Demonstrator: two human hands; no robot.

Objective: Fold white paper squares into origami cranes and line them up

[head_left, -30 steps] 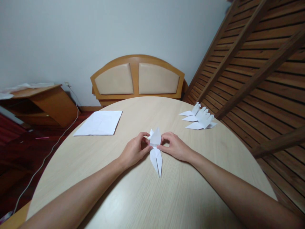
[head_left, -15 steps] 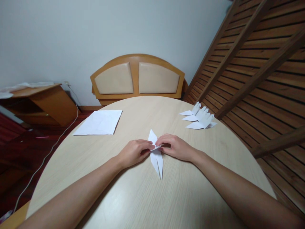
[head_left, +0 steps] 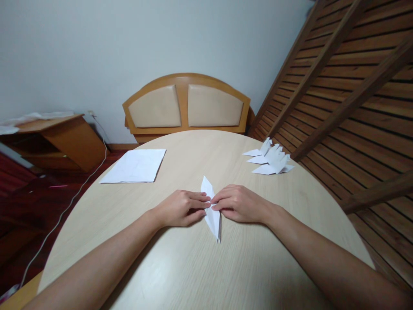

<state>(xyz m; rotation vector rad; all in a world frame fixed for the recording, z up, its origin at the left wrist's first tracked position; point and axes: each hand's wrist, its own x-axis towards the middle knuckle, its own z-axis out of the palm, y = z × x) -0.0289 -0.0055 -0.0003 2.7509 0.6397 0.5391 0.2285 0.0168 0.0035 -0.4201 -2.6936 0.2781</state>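
Folded white paper [head_left: 213,224]: a slim, pointed form lies at the middle of the worktop [head_left: 180,271], its long axis running away from the person, the near end split into 2 narrow tips.
Left hand [head_left: 180,208]: fingers stretch over the paper's left edge, tips touching its middle; whether they pinch it or only press, the view cannot tell.
Right hand [head_left: 241,203]: fingers bend down from the opposite side, tips meeting the paper just beside the left hand's; a pinch cannot be confirmed here either.
Origami birds [head_left: 272,162]: white paper figures stand close together near the worktop's far right edge, well apart from the hands.
White paper stack [head_left: 134,166]: flat at the far left of the pale, round-edged worktop.
Headboard [head_left: 183,129]: a wooden arch with 2 cream panels rises beyond the worktop, against a pale wall [head_left: 155,38].
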